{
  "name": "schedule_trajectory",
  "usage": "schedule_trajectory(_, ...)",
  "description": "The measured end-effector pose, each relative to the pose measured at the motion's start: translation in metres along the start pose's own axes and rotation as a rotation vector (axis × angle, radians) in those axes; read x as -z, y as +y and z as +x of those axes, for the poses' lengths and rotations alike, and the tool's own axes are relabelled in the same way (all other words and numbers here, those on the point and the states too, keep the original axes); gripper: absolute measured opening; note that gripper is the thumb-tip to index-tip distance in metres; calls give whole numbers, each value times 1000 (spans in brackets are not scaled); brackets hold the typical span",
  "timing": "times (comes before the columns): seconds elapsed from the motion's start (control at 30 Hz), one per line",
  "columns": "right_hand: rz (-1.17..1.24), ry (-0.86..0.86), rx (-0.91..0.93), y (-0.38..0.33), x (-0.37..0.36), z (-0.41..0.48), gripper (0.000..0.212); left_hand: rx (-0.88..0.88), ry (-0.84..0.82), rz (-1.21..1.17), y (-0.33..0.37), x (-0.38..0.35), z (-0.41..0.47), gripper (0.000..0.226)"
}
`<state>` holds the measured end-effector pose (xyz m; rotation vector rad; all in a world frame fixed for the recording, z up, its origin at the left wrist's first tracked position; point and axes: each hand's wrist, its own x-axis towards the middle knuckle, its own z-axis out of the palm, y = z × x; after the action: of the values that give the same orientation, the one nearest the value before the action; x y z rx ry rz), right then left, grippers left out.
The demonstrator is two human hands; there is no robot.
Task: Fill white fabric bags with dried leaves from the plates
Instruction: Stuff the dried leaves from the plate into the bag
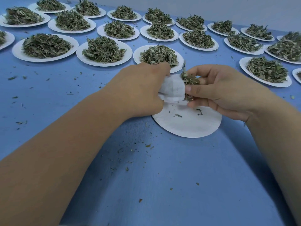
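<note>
One near plate (187,126), almost bare with some four leaf scraps on it, lies on the blue table (162,176). Both of the person's hands work over its far rim. One white fabric bag (172,88) is held just above that rim. The left hand (143,88) comes in from the plate's left and grips the bag with its fingers curled round the cloth, though the fingertips are hidden behind the bag. The right hand (219,93), over the plate's right side, has its fingers bent and drawn together with the thumb, pinching one clump of dried leaves (189,79) against the bag's open end. Directly beyond the near plate, touching distance from the left knuckles, sits the closest heaped plate (158,57). Past it and to either side stand the other heaped plates in three loose rows. About twenty-one show in all, counting a few cut off by the frame edges, and each carries a single mound of leaves. One of them (265,70) stands apart to the right of the near plate. Small leaf crumbs (147,145) dot the table in front of and to the left of the near plate, too many and too fine to count.
</note>
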<state>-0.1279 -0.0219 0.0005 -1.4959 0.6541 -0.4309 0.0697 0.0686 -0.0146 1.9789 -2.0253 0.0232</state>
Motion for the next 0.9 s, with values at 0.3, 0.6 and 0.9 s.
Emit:
schedule_trajectory(0.3, -286, 179, 163, 3, -10, 3, 14, -7, 40, -23, 3, -3, -1, 31)
schedule_trajectory(0.6, -251, 158, 211, 0, -12, -3, 17, -22, 108, -75, 4, -5, 0, 38)
schedule_trajectory(0.9, -56, 14, 148, 0, -9, -4, 35, 42, 105, -53, 3, -1, 0, 34)
